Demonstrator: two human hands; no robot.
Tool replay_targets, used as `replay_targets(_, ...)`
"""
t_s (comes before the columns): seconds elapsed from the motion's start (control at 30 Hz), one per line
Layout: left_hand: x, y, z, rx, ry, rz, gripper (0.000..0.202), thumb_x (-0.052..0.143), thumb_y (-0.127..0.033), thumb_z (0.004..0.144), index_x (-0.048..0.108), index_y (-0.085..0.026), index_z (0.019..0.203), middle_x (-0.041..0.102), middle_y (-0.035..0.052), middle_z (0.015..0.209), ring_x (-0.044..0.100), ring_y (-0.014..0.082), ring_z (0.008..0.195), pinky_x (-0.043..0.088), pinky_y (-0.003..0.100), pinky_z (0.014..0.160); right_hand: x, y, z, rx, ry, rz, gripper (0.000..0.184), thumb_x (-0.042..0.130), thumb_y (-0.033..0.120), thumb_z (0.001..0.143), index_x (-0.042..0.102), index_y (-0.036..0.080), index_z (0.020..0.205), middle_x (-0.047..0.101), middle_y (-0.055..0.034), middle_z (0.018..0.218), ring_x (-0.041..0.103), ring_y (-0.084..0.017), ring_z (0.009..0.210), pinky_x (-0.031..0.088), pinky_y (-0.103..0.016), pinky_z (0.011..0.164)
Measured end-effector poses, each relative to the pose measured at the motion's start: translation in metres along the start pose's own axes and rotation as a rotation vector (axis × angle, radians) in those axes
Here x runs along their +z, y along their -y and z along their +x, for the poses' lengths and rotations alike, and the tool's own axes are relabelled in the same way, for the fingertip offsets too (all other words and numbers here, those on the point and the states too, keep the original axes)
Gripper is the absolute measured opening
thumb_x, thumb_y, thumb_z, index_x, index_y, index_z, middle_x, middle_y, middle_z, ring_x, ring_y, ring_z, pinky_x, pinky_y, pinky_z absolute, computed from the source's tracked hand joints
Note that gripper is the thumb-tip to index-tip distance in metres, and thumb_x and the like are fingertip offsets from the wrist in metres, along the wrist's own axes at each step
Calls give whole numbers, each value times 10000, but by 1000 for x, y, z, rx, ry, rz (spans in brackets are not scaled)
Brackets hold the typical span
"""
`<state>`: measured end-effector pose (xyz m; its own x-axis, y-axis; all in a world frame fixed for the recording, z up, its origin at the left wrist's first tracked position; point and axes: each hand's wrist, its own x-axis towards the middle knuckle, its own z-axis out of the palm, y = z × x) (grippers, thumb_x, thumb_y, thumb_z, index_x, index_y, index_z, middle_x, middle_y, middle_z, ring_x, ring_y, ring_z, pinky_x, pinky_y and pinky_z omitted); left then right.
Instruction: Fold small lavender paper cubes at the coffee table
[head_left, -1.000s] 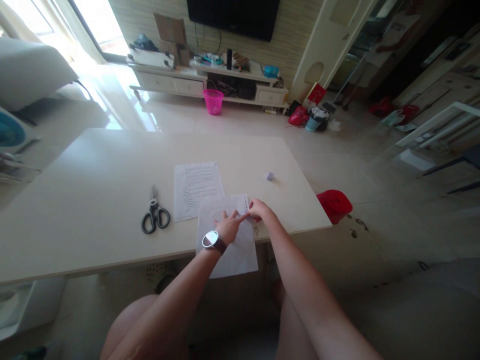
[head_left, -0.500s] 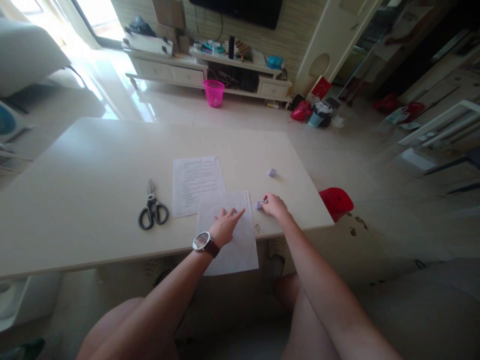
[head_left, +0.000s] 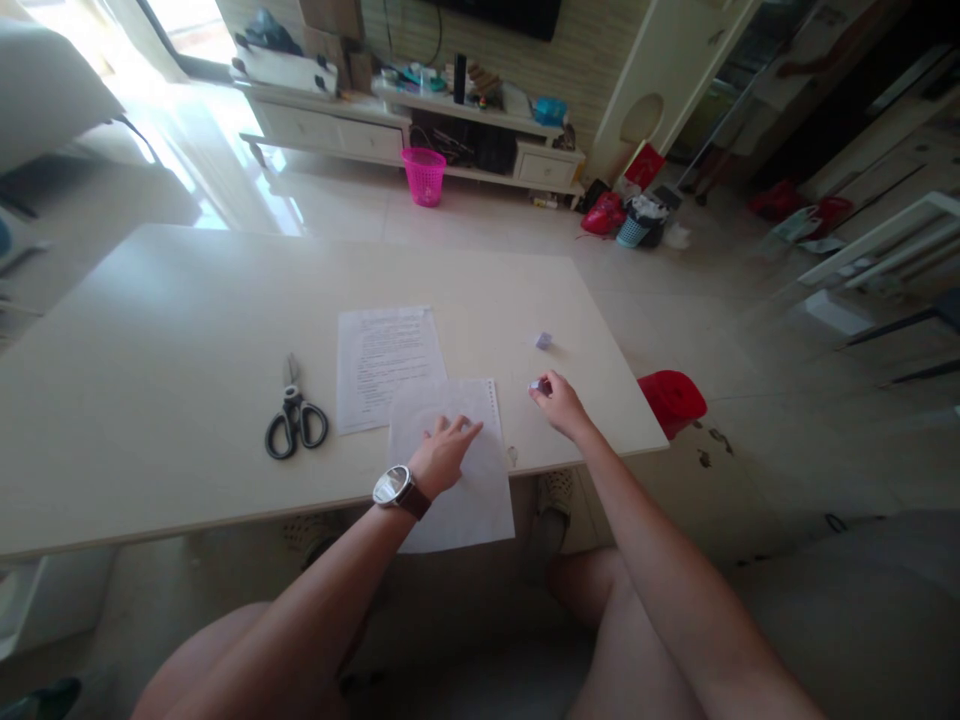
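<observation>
My left hand, with a watch on its wrist, rests on a blank-looking white sheet, fingers spread. A column of small dark marks runs down that sheet's upper right edge, and its lower part hangs over the table edge. Just right of the sheet, my right hand pinches a small pale purple and white block, partly hidden by the fingers. Another small pale purple piece lies beyond it on the table. A printed page lies partly under the blank-looking sheet.
Black-handled scissors lie on the white table to the left. A red stool or bin stands by the table's right end. Across the floor are a pink basket and a low cabinet. A person stands at far right.
My right hand has moved away from the sheet, slightly up and right, carrying the small purple and white block. My left hand stays on the sheet. The whole view has shifted a little.
</observation>
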<state>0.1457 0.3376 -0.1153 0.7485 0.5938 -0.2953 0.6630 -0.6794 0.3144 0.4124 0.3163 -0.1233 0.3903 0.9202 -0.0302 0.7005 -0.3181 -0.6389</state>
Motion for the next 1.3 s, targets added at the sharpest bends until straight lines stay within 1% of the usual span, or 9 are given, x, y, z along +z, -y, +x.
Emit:
replay_targets(0.2,-1,-3,1,0,0,19,890,601,-8,737,352,-299,1541,403,132,1502,438,362,1262,567,558,914,5,-2,-11,249,327,432,100,553,224,934,479,192,875,680,-35,867,647,-127,773,529,-262,786)
replay_targets(0.37,-2,-6,1,-12,23,38,910,576,-4,729,340,-328,1545,388,129,1506,428,365,1284,563,551,923,17,-4,-13,343,379,570,186,625,268,908,468,192,846,697,-53,845,662,-134,763,560,-288,814)
replay_targets(0.47,-2,-6,2,-13,30,49,914,568,-13,727,331,-330,1551,383,132,1512,422,365,1291,559,558,926,22,-8,-6,272,271,563,153,581,291,923,458,205,894,707,-69,993,668,-138,929,534,-283,903)
replay_targets(0.57,0,-3,2,-3,29,41,902,577,-21,729,342,-314,1550,380,145,1517,420,374,1286,560,565,913,18,-12,5,147,29,504,127,527,299,927,434,226,973,669,-77,1181,627,-127,1088,489,-266,978)
replay_targets(0.7,3,-1,2,8,7,35,883,586,-15,735,365,-303,1540,393,141,1507,431,361,1270,558,552,920,-3,-10,14,106,-214,544,172,482,371,940,408,236,1017,645,-101,1216,627,-144,1081,498,-291,961)
replay_targets(0.83,3,-1,1,10,6,38,859,579,-9,751,382,-314,1529,403,125,1495,435,360,1272,560,562,929,-21,0,5,119,-175,598,282,539,468,910,426,230,1010,666,-74,1082,661,-159,926,529,-290,825)
replay_targets(0.97,2,-3,0,14,19,57,845,580,-4,771,408,-384,1506,396,116,1481,434,384,1282,542,626,937,-21,16,-18,11,18,316,309,619,486,867,505,215,961,665,-36,916,623,-150,740,477,-268,687)
replay_targets(1.1,2,-5,0,6,13,84,811,532,0,809,416,-409,1499,389,114,1481,429,387,1299,529,647,949,-14,28,-37,-154,183,-42,196,691,349,831,590,209,924,670,-22,848,582,-149,747,412,-257,700)
replay_targets(1.3,-2,-7,-2,11,16,89,777,512,-8,832,427,-390,1503,402,119,1482,434,379,1306,529,633,962,-1,24,-38,-215,290,-176,264,619,85,715,624,195,955,682,-31,898,579,-152,802,380,-241,710)
